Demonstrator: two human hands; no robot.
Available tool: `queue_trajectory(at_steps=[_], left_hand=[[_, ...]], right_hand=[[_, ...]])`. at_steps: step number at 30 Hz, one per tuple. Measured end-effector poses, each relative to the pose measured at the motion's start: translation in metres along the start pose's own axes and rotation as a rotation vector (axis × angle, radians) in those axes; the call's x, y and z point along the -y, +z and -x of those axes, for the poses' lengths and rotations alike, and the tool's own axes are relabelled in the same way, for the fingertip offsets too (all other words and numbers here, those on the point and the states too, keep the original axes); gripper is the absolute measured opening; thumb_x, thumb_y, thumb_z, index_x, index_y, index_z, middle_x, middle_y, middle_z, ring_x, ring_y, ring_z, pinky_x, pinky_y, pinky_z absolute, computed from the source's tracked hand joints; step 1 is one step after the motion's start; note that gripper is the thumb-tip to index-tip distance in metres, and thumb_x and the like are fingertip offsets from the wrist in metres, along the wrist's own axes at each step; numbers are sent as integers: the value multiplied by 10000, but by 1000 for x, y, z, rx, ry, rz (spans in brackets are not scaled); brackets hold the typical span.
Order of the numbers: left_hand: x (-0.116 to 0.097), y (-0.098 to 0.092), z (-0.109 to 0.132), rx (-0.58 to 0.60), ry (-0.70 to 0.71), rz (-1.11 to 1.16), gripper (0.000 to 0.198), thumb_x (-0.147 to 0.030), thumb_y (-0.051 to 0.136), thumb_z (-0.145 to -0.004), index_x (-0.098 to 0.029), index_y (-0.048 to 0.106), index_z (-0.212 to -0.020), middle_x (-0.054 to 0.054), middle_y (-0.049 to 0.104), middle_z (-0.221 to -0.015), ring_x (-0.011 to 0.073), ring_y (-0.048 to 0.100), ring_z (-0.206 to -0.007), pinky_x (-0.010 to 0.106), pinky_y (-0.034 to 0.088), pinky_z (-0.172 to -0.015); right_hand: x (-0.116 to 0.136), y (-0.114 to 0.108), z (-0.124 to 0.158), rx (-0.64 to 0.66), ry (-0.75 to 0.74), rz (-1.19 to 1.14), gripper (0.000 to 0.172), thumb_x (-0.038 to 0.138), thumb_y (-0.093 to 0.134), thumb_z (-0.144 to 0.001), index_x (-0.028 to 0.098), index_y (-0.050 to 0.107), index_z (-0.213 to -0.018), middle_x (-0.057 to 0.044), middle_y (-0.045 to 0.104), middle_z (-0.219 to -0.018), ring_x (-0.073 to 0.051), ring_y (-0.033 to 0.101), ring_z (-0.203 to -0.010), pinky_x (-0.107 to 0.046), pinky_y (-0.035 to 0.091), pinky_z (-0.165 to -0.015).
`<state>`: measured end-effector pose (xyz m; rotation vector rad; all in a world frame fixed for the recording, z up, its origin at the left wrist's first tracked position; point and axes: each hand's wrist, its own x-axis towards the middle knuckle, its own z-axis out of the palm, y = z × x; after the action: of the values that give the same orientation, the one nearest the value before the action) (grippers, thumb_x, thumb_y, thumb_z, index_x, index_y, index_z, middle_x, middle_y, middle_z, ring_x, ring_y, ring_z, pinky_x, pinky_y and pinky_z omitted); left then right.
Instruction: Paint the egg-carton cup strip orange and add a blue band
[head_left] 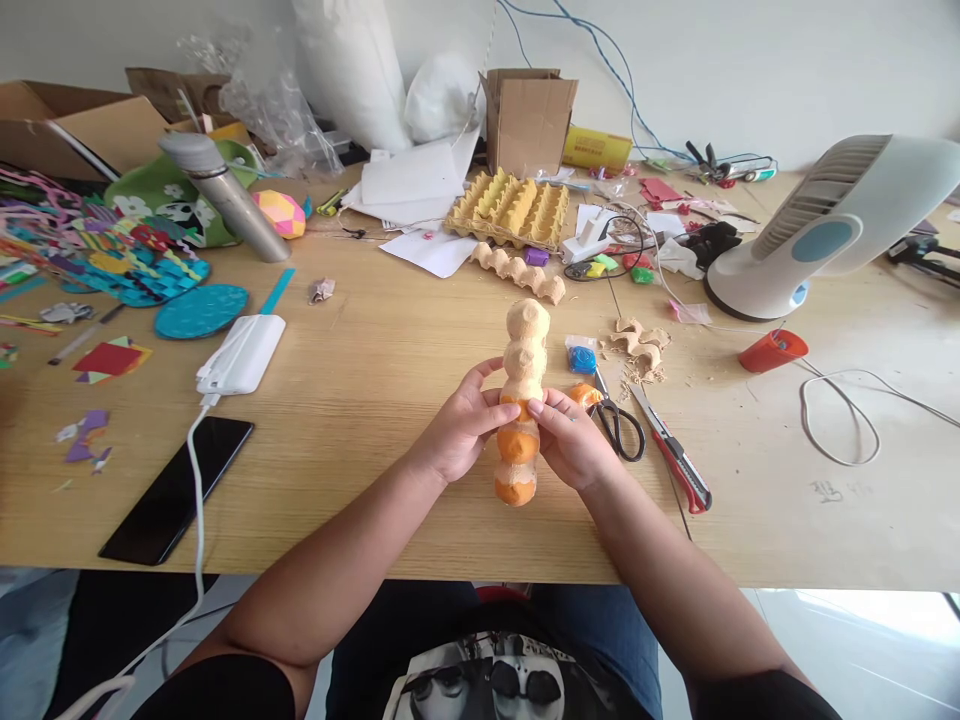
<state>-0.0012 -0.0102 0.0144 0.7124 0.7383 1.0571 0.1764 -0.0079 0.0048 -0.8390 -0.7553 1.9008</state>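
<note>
Both hands are on the egg-carton strip [520,445], dead centre in front of the person, over the near part of the table [390,360].

- Left hand [459,428]: closed round the strip from its left flank, fingers curled in at mid-length.
- Right hand [576,442]: gripping from the right flank, thumb tip about where the bare cardboard meets the orange paint.
- The strip sits between the two hands, equally near both.
- Long axis runs straight away from the person. Orange-painted cups are at the near end. Bare cups at the far end point toward a second loose strip [517,270] and the egg tray [510,208].

Near the right hand, on its outer side, are scissors [619,427], then a utility knife [675,458] lying diagonal. Cardboard scraps [641,345] and a small blue bag [581,357] lie farther back. The power bank [241,353] and phone [176,490] are well apart on the left.

Hard to read:
- The strip's underside and the fingers behind it are hidden.
- Can't tell if the near end rests on the table or is lifted.
- The cup count is unclear where the fingers cover the middle.
- A small orange piece [583,395] just beyond the right hand is partly covered; can't identify it.
</note>
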Motion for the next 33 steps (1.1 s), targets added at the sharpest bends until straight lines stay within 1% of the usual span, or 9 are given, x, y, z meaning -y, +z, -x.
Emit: queue_trajectory(at_steps=[4,11,15,21,26,28,30,31,33], left_hand=[[1,1,1,-37,22,-25,804,-270,947,-735,-270,507,-1408,5,803,-932,185,729,-861,314,482,-823],[2,0,1,-59,1,16,748,-341,942,-738,-263,515,-1346,1,794,-889,175,699,-785,301,478,-755],[2,0,1,-63,-23,67,728,-336,940,-744,-273,532,-1343,-12,768,-889,178,686,-778,301,475,-729],[4,1,1,-51,-59,118,703,-349,945,-752,-279,573,-1345,-14,721,-923,168,662,-795,291,482,-725],[4,1,0,-36,-69,130,655,-387,954,-764,-277,609,-1311,19,734,-1014,207,693,-891,317,517,-769],[3,0,-1,5,-53,125,625,-461,945,-778,-266,635,-1285,35,738,-1037,219,699,-914,325,527,-787],[1,-1,-2,41,-39,121,622,-552,914,-800,-259,652,-1282,39,738,-1011,216,694,-884,327,525,-773],[-1,-1,-2,44,-36,122,631,-569,905,-805,-259,652,-1293,35,738,-988,209,688,-858,324,520,-758],[-2,-2,-1,24,-35,129,655,-508,926,-799,-264,632,-1332,20,740,-954,194,681,-820,317,509,-741]], right_hand=[[-1,1,0,-8,-9,29,437,460,1017,-686,195,686,-790,15,710,-793,-139,630,-730,-288,498,-729],[0,4,1,10,5,40,462,472,1031,-650,199,671,-743,29,684,-752,-128,603,-703,-280,488,-712],[-1,3,1,38,10,19,446,440,1019,-677,201,646,-726,21,695,-759,-136,605,-701,-298,496,-726],[-5,-1,-2,51,64,-36,442,424,1035,-655,197,662,-720,19,701,-743,-127,604,-665,-279,484,-682],[-6,-5,-5,58,91,-42,405,450,1018,-688,206,713,-795,8,729,-789,-138,627,-691,-271,512,-689],[-4,-6,-5,89,94,-50,438,511,1008,-689,210,737,-856,-2,743,-819,-151,646,-725,-276,531,-713],[-2,-4,-4,119,83,-54,471,570,981,-705,215,751,-913,-20,758,-851,-177,671,-767,-294,547,-737],[0,-4,-4,125,74,-55,471,583,966,-721,218,754,-931,-28,765,-867,-190,682,-789,-304,552,-747],[2,-2,-4,119,55,-62,437,569,943,-756,223,751,-939,-35,772,-886,-203,693,-817,-314,559,-758]])
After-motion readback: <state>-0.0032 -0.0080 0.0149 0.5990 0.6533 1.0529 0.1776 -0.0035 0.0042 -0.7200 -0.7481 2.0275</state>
